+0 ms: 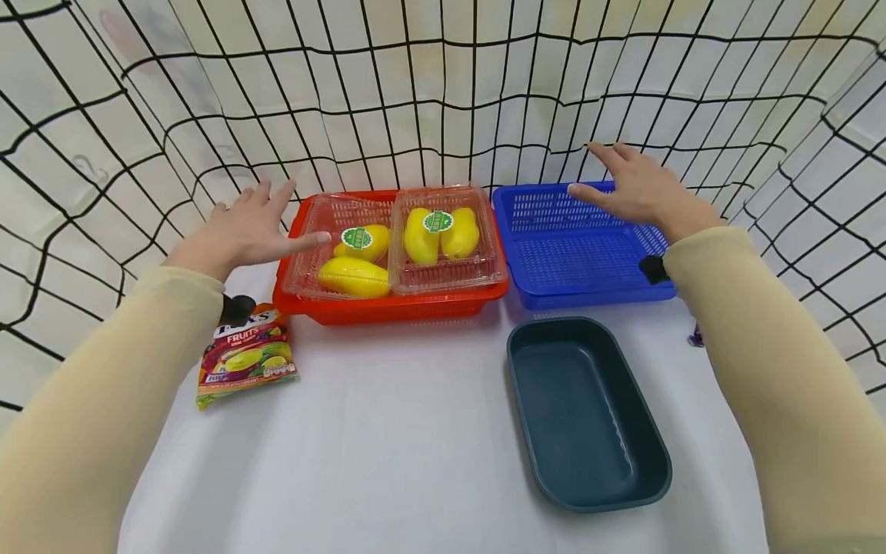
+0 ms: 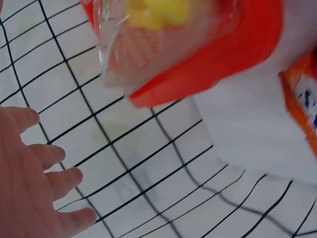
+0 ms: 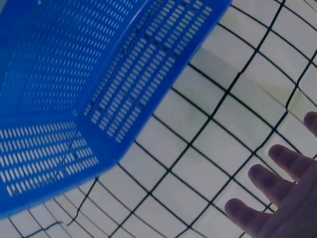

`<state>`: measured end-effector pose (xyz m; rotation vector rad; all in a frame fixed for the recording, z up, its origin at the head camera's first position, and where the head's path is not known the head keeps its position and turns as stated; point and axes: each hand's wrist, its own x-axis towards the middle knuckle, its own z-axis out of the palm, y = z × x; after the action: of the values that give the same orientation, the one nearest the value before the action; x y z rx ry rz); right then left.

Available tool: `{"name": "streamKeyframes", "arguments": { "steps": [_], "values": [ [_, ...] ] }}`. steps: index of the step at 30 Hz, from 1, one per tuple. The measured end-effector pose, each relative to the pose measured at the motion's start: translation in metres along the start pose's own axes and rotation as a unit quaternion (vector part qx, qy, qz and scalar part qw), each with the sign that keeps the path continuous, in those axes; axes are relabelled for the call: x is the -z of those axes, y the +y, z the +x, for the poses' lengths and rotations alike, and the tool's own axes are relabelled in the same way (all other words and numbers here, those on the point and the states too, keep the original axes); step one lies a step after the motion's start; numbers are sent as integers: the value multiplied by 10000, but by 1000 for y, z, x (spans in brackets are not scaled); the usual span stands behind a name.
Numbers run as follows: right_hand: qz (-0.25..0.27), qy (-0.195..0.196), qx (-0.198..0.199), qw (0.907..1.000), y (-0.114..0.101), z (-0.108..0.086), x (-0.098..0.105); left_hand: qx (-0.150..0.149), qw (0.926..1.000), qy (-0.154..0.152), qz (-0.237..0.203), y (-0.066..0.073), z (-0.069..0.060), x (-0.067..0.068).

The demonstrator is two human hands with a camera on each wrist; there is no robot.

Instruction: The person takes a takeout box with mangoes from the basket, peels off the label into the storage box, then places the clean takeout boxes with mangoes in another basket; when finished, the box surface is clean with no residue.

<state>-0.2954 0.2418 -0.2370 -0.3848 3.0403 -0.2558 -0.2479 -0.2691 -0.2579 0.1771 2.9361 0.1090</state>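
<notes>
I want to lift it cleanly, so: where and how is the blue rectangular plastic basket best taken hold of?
The blue basket is probably best gripped by its right-end rim, with the right hand coming from the right: it stands upright, and its left end sits close beside the red rectangular plastic basket, leaving little room.

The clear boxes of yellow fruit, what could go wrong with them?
The right-hand clear box seems to overlap the edge of the red basket, so a bump might make it slide. The left hand is open, with its thumb in front of the other clear box from above, so it might knock that one.
</notes>
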Motion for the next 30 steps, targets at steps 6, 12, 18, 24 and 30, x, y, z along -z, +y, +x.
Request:
{"name": "streamKeyframes", "arguments": {
  "steps": [6,12,18,24,30],
  "values": [
    [541,-216,177,9981,-22,9,-19,-88,9988,-34,-474,-15,-16,-50],
    [1003,-542,328,9929,-48,18,-41,-198,9937,41,-1105,-22,-29,-89],
    [1334,-780,547,9865,-72,34,-63,-285,9898,270,-1368,-21,-31,-98],
    [1616,-1219,447,9783,-91,48,-77,-254,9889,299,-1433,-24,-30,-100],
    [1956,-1451,559,9683,-100,58,-84,-365,9876,383,-1479,-30,-25,-101]
  ]
}}
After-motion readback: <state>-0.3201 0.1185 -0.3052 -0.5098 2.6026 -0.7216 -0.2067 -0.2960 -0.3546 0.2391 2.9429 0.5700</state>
